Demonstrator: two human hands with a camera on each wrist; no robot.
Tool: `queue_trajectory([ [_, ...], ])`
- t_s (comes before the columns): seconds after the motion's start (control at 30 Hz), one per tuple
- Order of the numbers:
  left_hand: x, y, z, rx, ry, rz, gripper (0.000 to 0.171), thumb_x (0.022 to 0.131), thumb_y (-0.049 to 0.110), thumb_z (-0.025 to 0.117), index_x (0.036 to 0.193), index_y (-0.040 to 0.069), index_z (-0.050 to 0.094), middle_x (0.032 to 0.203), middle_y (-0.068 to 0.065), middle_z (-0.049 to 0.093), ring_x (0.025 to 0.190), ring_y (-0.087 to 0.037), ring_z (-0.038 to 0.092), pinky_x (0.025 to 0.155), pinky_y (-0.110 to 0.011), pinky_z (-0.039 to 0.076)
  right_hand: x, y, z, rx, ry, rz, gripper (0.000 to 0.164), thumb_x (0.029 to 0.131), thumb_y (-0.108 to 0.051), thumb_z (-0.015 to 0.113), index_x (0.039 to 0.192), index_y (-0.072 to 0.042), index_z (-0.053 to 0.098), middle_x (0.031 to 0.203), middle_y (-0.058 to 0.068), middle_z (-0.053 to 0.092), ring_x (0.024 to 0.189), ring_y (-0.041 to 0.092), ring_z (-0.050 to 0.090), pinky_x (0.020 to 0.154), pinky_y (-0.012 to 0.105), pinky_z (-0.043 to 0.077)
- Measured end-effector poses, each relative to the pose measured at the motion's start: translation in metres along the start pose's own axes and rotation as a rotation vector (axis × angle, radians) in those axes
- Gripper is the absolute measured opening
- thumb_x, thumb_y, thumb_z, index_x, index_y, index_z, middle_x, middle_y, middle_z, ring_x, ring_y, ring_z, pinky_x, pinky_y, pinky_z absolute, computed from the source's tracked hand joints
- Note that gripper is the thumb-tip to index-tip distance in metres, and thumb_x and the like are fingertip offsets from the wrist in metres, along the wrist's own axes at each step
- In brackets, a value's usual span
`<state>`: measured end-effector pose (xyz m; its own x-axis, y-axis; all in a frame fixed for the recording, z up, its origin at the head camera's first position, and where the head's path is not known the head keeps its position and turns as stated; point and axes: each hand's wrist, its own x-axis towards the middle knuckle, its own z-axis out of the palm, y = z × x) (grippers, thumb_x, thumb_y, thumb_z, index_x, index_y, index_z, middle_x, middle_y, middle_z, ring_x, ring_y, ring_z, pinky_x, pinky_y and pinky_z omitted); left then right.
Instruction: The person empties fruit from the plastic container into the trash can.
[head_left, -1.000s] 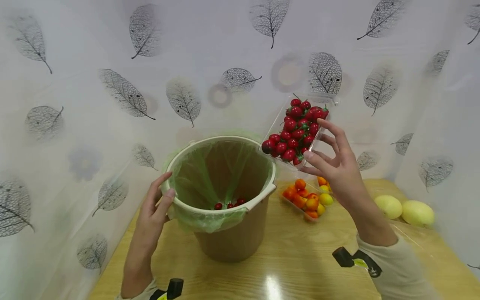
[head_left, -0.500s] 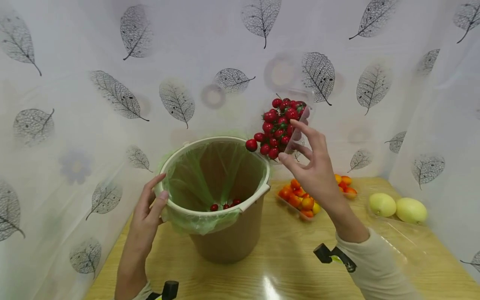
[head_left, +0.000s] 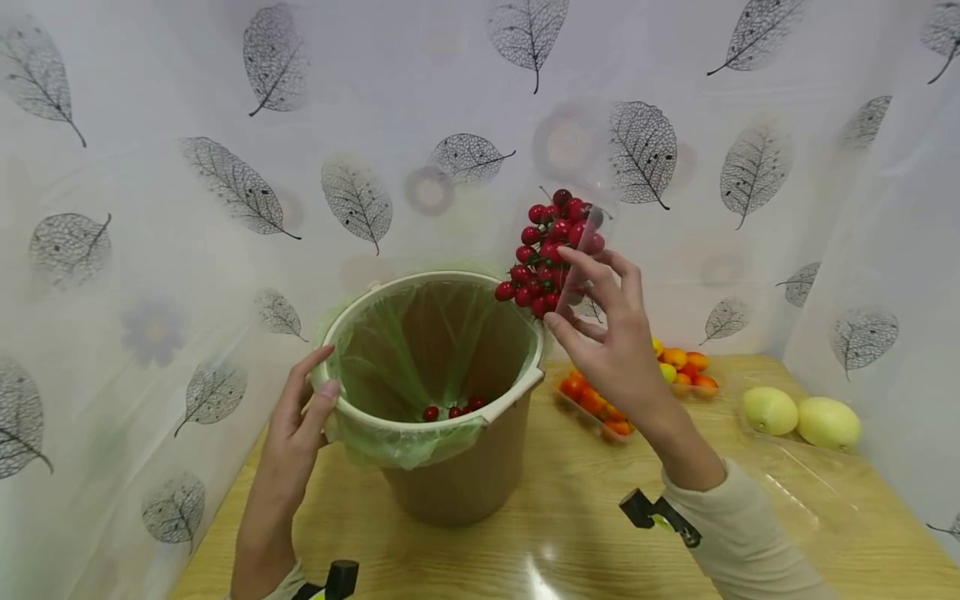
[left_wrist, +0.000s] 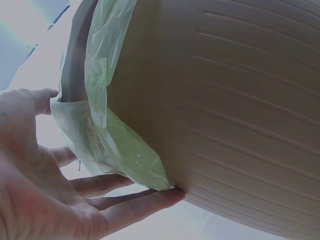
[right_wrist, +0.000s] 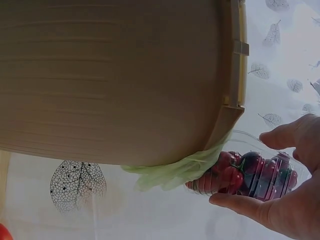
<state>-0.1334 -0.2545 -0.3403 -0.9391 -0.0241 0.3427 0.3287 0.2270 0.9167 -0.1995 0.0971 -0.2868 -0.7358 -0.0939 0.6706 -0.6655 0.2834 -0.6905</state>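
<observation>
A tan bucket (head_left: 457, 483) with a pale green plastic liner (head_left: 420, 446) stands on the table. Several small red cherry tomatoes (head_left: 453, 412) show at its bottom. My left hand (head_left: 288, 429) rests against the bucket's left rim; in the left wrist view its fairly straight, spread fingers touch the rim, liner and outer side. Above the right rim, my right hand (head_left: 611, 337) grips a clear plastic box (right_wrist: 235, 187) between thumb and fingers. The box is tilted towards the bucket, and red cherry tomatoes (head_left: 540, 250) with green stems fill it, some bulging at its lower edge.
To the right of the bucket on the wooden table (head_left: 360, 542) sits a clear box of small orange fruits (head_left: 592, 402). More orange and yellow fruits (head_left: 686, 367) lie behind it. Two pale yellow melons (head_left: 828, 423) sit at the far right. A leaf-patterned curtain (head_left: 450, 83) hangs behind.
My right hand has moved left with the box and tipped it more steeply over the bucket's right rim. The left hand has stayed at the rim.
</observation>
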Motion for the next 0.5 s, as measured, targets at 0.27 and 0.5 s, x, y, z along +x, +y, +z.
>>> queue_trajectory([
  [0.27,0.000,0.000,0.001,0.016,-0.002,0.001,0.050,0.112,0.024,0.041,0.161,0.020,0.033,0.154,-0.021,0.038,0.112,-0.013,0.059,0.078,-0.028,0.056,-0.002,0.000,0.006,-0.066,-0.006,-0.050,0.068,0.093,0.000,0.074,0.150,-0.031,0.052,0.158,0.002,0.022,0.113,0.020,0.057,0.085,0.046,0.057],
  [0.5,0.000,0.001,0.000,0.004,-0.001,-0.004,0.049,0.112,0.025,0.041,0.161,0.020,0.033,0.156,-0.019,0.035,0.115,-0.014,0.058,0.079,-0.028,0.056,-0.002,-0.001,0.011,-0.107,-0.025,-0.095,0.066,0.094,-0.004,0.074,0.149,-0.032,0.052,0.161,0.005,0.020,0.121,0.024,0.056,0.087,0.052,0.055],
])
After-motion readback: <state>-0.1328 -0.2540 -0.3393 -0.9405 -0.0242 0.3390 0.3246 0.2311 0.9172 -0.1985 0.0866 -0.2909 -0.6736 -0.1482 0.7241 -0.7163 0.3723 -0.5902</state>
